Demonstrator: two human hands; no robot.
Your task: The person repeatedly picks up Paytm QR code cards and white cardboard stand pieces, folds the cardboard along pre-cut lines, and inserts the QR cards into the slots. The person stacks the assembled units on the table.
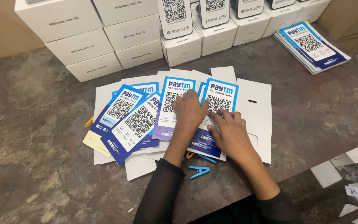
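Several blue-and-white cards printed with square code patterns lie fanned on white card sheets (254, 118) on a worn dark table (42, 137). My left hand (189, 111) lies flat on the middle of the fan, its fingertips at the top edge of one upright card (175, 89). Beside it, my right hand (231, 133) presses with spread fingers on the lower half of another card (221, 94). Neither hand grips anything. Two more cards (121, 108) (134, 126) lie tilted at the left.
Stacked white boxes (83, 45) line the back left. More white boxes carry upright code stands (175, 16). A stack of cards (311, 46) sits back right. A blue clip (199, 171) and an orange clip (88, 122) lie nearby. Paper scraps (355, 188) lie past the table's right edge.
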